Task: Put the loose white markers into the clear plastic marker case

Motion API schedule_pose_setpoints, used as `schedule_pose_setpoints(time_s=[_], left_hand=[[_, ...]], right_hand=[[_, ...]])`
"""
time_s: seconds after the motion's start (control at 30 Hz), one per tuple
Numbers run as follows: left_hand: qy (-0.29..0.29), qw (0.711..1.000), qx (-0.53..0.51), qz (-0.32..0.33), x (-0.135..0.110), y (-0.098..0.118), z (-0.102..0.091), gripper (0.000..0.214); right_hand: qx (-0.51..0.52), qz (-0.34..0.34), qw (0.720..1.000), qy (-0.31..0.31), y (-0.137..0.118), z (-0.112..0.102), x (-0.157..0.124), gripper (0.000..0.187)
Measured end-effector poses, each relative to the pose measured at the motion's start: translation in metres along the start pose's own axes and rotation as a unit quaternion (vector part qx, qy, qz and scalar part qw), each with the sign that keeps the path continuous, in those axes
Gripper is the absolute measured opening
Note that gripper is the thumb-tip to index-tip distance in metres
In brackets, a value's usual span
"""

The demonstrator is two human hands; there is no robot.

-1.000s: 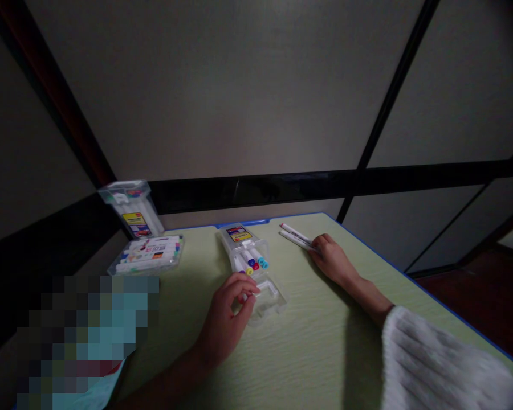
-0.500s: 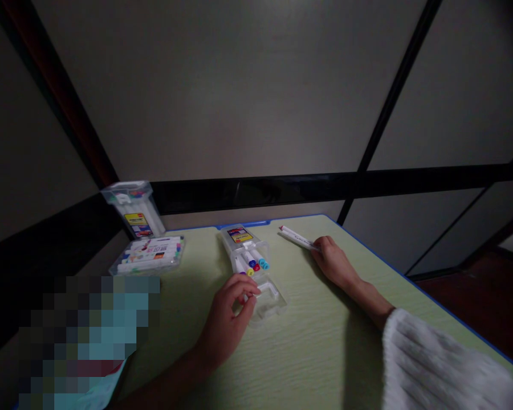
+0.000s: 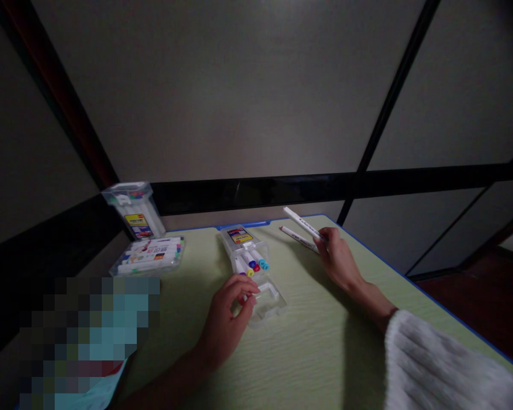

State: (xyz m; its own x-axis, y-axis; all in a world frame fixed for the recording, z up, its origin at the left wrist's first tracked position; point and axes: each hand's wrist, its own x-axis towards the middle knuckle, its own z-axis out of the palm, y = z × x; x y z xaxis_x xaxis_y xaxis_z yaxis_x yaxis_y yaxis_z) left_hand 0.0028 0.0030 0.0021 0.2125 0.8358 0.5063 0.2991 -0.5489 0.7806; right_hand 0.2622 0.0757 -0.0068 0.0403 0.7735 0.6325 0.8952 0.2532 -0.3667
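Dim grey wall panels [image 3: 239,102], crossed by a glossy black band [image 3: 256,196], rise behind a pale green bench [image 3: 316,353] edged in blue. Above its right half, a white marker [image 3: 303,222] is gripped near its lower end between the closed fingers of the right hand [image 3: 341,263], its far end tilted up and leftward. Just below it, a second marker [image 3: 297,237] with a pinkish tip lies on the bench, its near end running behind that hand. A pale, fluffy sleeve [image 3: 436,364] covers the right forearm.

Left of the two markers, a clear case [image 3: 228,242] lies with its mouth toward the person; coloured marker ends [image 3: 256,266], among them purple, yellow, blue, red and light blue, show there. Its see-through lid [image 3: 271,307] is folded out onto the bench. The left hand [image 3: 226,319] is at the lid's left side, fingers curled and thumb near the index tip; whether they pinch anything, I cannot tell.

Farther left, a flat case of markers [image 3: 151,256] lies before an upright case [image 3: 141,219]. A turquoise object [image 3: 100,393] at lower left is mostly pixelated.
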Motion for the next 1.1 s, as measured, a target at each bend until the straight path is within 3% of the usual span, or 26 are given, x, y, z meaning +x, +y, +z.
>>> schedule_pose_setpoints(time_s=[0.1,0.2,0.5,0.57,0.7,0.83,0.97,1.03,1.1], left_hand=[[0.027,1.000,-0.001,0.011,-0.001,0.002,0.000,0.012],[0.049,0.999,0.013,0.004,-0.002,0.004,-0.001,0.010],[0.071,0.997,-0.004,-0.003,-0.002,0.005,-0.001,0.013],[0.075,0.997,-0.018,-0.021,-0.002,0.005,0.000,0.005],[0.085,0.991,-0.054,-0.088,-0.004,0.003,0.000,0.022],[0.087,0.988,-0.062,-0.114,-0.005,0.002,-0.001,0.014],[0.098,0.986,-0.074,-0.114,-0.004,0.003,-0.002,0.014],[0.097,0.986,-0.071,-0.116,-0.003,0.004,-0.003,0.017],[0.095,0.987,-0.071,-0.113,-0.003,0.005,-0.003,0.022]], right_hand=[[0.013,-0.075,0.996,0.054,-0.010,-0.005,-0.001,0.017],[0.018,-0.161,0.985,0.062,-0.016,-0.010,-0.003,0.013],[0.036,-0.326,0.945,0.001,-0.034,-0.020,-0.008,0.016],[0.033,-0.356,0.933,-0.030,-0.039,-0.021,-0.009,0.017],[0.032,-0.383,0.920,-0.076,-0.049,-0.022,-0.013,0.023],[0.113,-0.340,0.927,-0.114,-0.051,-0.025,-0.015,0.020],[0.254,-0.185,0.944,-0.104,-0.053,-0.026,-0.013,0.019],[0.341,-0.090,0.932,-0.082,-0.056,-0.025,-0.011,0.022],[0.436,-0.004,0.897,-0.072,-0.059,-0.022,-0.009,0.024]])
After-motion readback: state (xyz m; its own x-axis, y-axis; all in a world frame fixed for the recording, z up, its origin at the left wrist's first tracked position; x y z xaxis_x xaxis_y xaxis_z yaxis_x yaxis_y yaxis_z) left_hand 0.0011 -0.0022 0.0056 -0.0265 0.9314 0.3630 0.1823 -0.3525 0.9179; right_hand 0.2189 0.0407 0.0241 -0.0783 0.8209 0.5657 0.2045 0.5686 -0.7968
